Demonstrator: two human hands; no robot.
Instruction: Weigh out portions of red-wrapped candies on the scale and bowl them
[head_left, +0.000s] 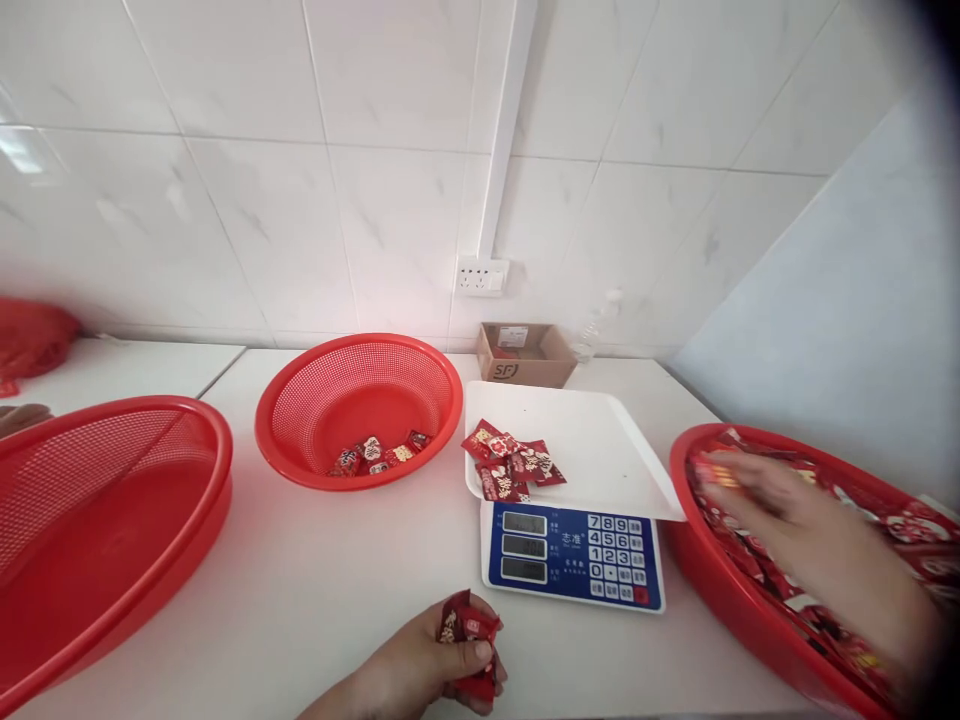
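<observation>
My left hand [442, 655] is closed round a few small red packets [474, 640] in front of the scale, thumb pressed on top. Over the red basket [686, 540] on the right, heaped with similar red packets [757, 560], my right hand [780, 510] is smeared by motion. Something red and orange shows at its fingertips, too blurred to make out. A digital scale [574, 555] with a blue keypad panel stands between the hands. On the left part of its white tray [592, 430] lies a small pile of red packets [517, 465].
Behind and left of the scale, a red mesh basket [281, 385] holds several packets. Another red basket [112, 600] stands at the far left. A small cardboard box [529, 370] and a clear bottle [596, 325] are against the tiled wall, below a socket [481, 277].
</observation>
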